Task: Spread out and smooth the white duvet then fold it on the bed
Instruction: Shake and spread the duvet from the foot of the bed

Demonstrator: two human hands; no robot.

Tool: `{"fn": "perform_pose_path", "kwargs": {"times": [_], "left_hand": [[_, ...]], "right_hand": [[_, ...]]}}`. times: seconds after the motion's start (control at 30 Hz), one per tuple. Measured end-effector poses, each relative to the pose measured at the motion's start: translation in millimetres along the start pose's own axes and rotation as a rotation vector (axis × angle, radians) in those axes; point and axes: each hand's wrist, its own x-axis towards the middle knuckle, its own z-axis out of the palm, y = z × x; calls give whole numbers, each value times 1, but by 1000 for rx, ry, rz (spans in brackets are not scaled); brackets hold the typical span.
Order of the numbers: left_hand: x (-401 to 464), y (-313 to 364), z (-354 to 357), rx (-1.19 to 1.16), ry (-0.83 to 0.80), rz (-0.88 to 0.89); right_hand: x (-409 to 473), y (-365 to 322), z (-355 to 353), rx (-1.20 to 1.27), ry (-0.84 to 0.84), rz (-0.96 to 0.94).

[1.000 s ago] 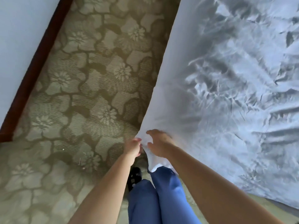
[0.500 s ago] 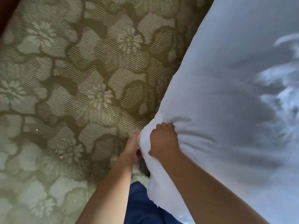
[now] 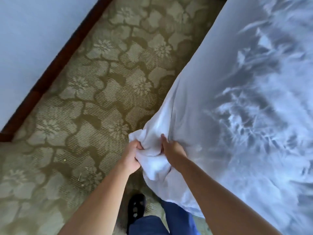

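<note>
White duvet fills the right side, creased, its near corner bunched. Left of the duvet lies a floral olive carpet, then a dark skirting board under a pale wall. Below the corner are blue trousers and a black shoe. Both hands grip that corner: left hand fisted, right hand clutching. Since half a second ago, the billowing cloth has dropped and the wall has reappeared.
</note>
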Motion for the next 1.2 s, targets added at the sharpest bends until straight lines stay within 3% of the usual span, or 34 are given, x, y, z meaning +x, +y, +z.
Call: {"fn": "perform_pose_path", "kwargs": {"times": [0.07,0.2,0.3,0.4,0.57,0.63,0.73,0.8,0.93,1.2], "left_hand": [[-47,19,19,121,-112,-24],[-141,44,53,453,-403,-83],[-199,42,71,707,-575,-115],[-243,30,89,810,-729,-137],[-311,11,127,991,-893,-188],[-331,-2,148,1063,-828,-123],[-364,-34,187,1075,-472,167],[-381,-60,215,959,-341,330],[-411,-123,268,667,-320,364],[-440,-250,354,670,-284,421]], "right_hand": [[-34,-27,-19,185,-9,56],[-124,-66,-65,291,-69,50],[-189,-68,-84,207,156,-45],[-249,-51,-100,270,392,26],[-330,-10,-143,265,616,53],[-356,14,-163,265,685,42],[-390,52,-186,269,750,14],[-409,82,-195,285,766,4],[-443,153,-210,259,741,-38],[-485,287,-259,265,740,-72]]}}
